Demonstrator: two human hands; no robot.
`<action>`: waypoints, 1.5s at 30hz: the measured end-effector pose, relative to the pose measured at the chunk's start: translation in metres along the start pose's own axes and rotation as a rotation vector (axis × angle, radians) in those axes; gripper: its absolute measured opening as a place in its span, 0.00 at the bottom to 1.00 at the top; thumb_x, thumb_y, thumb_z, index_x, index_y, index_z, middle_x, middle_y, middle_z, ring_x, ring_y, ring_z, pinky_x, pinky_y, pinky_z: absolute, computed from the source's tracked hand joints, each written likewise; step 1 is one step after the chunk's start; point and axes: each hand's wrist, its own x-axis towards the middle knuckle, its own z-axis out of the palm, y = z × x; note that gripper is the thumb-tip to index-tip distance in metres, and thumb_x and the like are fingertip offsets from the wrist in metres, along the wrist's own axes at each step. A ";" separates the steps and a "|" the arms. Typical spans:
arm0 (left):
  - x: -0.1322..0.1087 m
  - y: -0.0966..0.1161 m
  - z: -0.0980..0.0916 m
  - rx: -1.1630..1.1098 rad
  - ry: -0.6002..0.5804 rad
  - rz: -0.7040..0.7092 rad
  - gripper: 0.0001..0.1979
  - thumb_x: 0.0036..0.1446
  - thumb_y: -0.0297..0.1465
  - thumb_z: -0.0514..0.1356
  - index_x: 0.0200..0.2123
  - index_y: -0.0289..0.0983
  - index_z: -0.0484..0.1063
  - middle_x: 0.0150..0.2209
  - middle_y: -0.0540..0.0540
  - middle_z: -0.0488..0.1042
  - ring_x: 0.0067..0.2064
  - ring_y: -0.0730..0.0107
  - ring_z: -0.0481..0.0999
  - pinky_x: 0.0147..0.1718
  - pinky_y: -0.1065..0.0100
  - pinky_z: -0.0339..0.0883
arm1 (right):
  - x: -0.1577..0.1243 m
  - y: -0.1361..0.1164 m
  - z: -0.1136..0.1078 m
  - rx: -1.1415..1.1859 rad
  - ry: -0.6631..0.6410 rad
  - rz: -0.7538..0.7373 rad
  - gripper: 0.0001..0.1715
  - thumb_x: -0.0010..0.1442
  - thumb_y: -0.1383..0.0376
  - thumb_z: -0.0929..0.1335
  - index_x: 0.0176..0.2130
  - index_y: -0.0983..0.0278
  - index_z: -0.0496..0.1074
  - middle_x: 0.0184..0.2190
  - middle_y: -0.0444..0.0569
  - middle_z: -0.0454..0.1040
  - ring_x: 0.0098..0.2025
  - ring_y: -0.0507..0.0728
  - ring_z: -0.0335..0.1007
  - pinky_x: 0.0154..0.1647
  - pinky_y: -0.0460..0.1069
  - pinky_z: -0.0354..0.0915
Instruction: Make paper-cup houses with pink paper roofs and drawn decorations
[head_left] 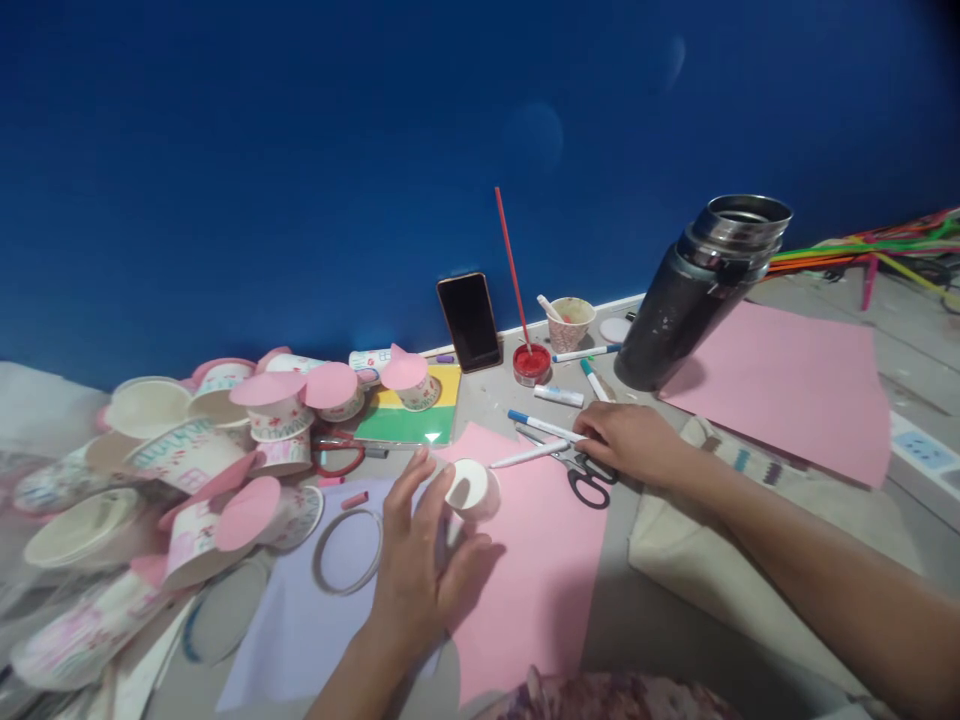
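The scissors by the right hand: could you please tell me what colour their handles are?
Black; the scissors show best in the head view, by the right hand.

We are looking down on a grey table (491, 400) that is running up to a blue wall. A pink sheet (540, 560) is lying near us, with black scissors (589, 480) resting at its far edge and a lavender sheet (300, 620) lying just beside it, carrying a tape ring (347, 550). A heap of paper cups (187, 460) is crowding the left. A dark flask (690, 300) is standing beside a second pink sheet (787, 390), and a phone (469, 320) is leaning on the wall.
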 end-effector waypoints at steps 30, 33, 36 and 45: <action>0.084 -0.005 -0.061 0.180 -0.572 -0.320 0.16 0.72 0.38 0.49 0.33 0.41 0.69 0.30 0.49 0.76 0.31 0.63 0.74 0.30 0.66 0.57 | -0.017 -0.027 -0.004 1.305 0.331 -0.238 0.25 0.66 0.42 0.69 0.39 0.60 0.80 0.24 0.47 0.77 0.21 0.53 0.69 0.23 0.49 0.67; 0.105 -0.026 -0.022 0.062 -0.695 -0.307 0.13 0.67 0.35 0.55 0.30 0.40 0.74 0.33 0.46 0.78 0.34 0.61 0.77 0.31 0.65 0.62 | -0.012 -0.023 0.014 0.804 0.377 -0.449 0.19 0.66 0.50 0.73 0.46 0.60 0.82 0.34 0.52 0.85 0.34 0.59 0.80 0.37 0.53 0.74; 0.114 -0.039 -0.006 0.060 -0.634 -0.307 0.14 0.65 0.30 0.55 0.48 0.39 0.78 0.50 0.40 0.79 0.49 0.54 0.79 0.44 0.60 0.71 | -0.012 -0.021 0.029 0.528 0.445 -0.603 0.14 0.70 0.61 0.69 0.52 0.59 0.81 0.36 0.51 0.86 0.38 0.58 0.81 0.42 0.53 0.74; 0.015 0.022 -0.039 0.132 -0.029 0.028 0.18 0.67 0.24 0.59 0.59 0.38 0.68 0.52 0.37 0.73 0.58 0.53 0.74 0.57 0.51 0.72 | 0.004 -0.015 0.041 0.097 0.303 -0.526 0.34 0.56 0.77 0.69 0.61 0.64 0.75 0.54 0.62 0.82 0.63 0.68 0.72 0.60 0.63 0.66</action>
